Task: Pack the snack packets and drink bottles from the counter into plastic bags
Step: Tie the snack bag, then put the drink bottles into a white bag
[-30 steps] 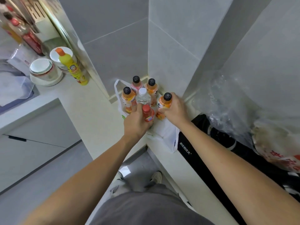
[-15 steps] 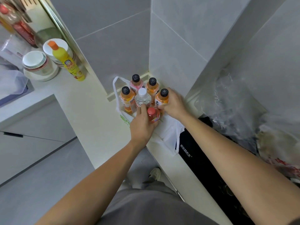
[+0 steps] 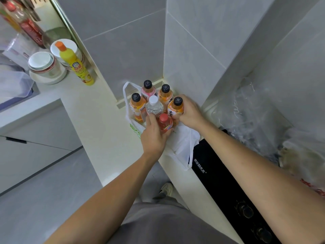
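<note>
Both hands are on the bottle cluster in the counter corner, close together but not touching. Left hand [image 3: 153, 136] wraps the red-capped bottle [image 3: 164, 122] at the near edge of the group, thumb on the near right side of it, index finger stretched up against the clear white-capped bottle [image 3: 154, 106]. Right hand [image 3: 189, 114] grips the orange bottle with black cap [image 3: 176, 107] on the right side of the cluster, fingers curled around its body. Three more black-capped bottles stand upright behind and to the left: an orange one [image 3: 137, 107] at left, a pink one [image 3: 148, 90] at the back, another orange one [image 3: 165, 95] next to it near the wall corner. All six stand packed tight against each other inside the open white plastic bag [image 3: 181, 147], whose rim is slumped low around their bases; one handle loop sticks up at the back left, and the loose near side drapes over the counter [image 3: 98, 120] edge. Right of the bag, a black cooktop [image 3: 228, 187] set into the counter, with crumpled clear plastic bags [image 3: 255, 117] piled past it against the wall. Far left on the counter: yellow dish-soap bottle [image 3: 74, 65], upright, just beside stacked white bowls [image 3: 44, 65]. Can't tell whether any snack packets are in the white bag.
</note>
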